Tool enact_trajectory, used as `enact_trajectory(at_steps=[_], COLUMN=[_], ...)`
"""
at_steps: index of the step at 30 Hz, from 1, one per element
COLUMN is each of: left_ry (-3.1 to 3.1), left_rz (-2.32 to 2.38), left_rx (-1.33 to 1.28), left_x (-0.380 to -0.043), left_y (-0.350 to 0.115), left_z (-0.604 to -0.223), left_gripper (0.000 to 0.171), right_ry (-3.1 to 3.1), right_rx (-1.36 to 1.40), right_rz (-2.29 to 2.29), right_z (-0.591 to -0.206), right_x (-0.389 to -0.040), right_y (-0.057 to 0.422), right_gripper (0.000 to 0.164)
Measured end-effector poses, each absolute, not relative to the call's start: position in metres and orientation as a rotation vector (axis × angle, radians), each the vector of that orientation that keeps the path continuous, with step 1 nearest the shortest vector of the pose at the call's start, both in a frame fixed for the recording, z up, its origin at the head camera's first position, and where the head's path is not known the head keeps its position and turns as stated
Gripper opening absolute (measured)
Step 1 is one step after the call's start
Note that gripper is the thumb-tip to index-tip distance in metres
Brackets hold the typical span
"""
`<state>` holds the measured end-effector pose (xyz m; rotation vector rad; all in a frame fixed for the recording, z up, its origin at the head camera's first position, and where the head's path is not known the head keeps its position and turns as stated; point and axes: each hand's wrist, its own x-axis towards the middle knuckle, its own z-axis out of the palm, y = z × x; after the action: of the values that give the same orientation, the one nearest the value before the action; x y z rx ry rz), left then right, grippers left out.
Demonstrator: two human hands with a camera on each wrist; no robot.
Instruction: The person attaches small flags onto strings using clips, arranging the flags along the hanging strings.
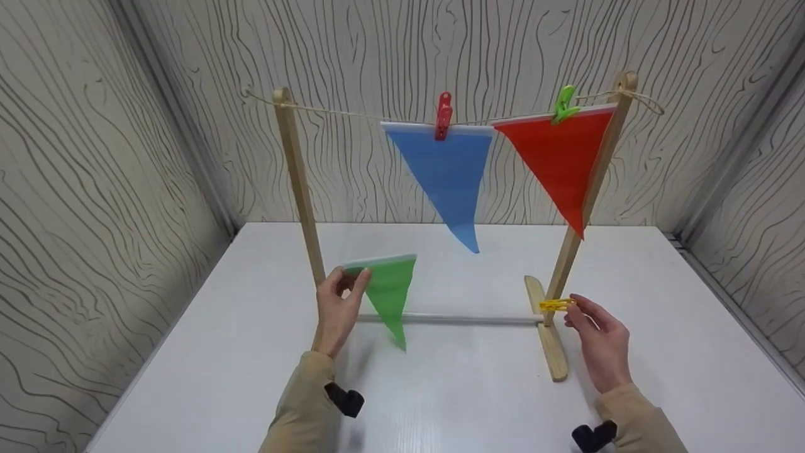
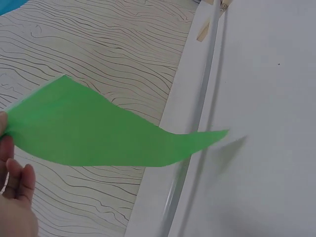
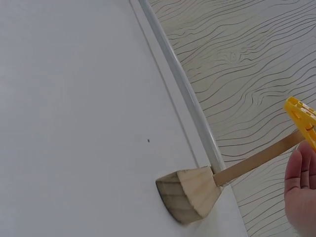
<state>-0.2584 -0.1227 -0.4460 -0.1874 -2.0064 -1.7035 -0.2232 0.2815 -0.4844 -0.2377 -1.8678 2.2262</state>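
My left hand pinches a green triangular pennant by its upper left corner, and the pennant's point hangs down in front of the white rod. In the left wrist view the green pennant spreads out from the fingers with its tip curling. Between thumb and fingers my right hand holds a yellow clothespin, near the right post. A blue pennant hangs from the string under a red clothespin. To its right, a green clothespin holds a red pennant.
Two wooden posts, the left post and the right post, carry the string. A white rod runs low between them. The right post stands on a wooden foot on the white table. Wood-grain-patterned panels rise behind.
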Motion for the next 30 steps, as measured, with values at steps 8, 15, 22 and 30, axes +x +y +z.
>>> enact_trajectory(at_steps=[8, 15, 22, 30], left_ry=[-1.997, -1.985, -1.969, -1.937], left_rz=[-1.647, -1.641, -1.674, -1.696], left_rx=[-0.212, -0.217, -0.184, -0.223], left_x=[-0.256, -0.255, -0.253, -0.250], left_y=[-0.121, -0.120, -0.118, -0.119], left_z=[-0.442, -0.440, -0.433, -0.424], left_gripper=[0.011, 0.012, 0.013, 0.012], right_ry=[-1.800, -1.792, -1.759, -1.740], right_rx=[-0.161, -0.159, -0.152, -0.013], right_rz=[2.268, 2.282, 2.313, 2.321], right_z=[-0.479, -0.470, -0.459, -0.448], right_x=[-0.221, -0.221, -0.220, -0.220], right_y=[0.273, 0.266, 0.256, 0.242], right_gripper=[0.045, 0.043, 0.031, 0.030])
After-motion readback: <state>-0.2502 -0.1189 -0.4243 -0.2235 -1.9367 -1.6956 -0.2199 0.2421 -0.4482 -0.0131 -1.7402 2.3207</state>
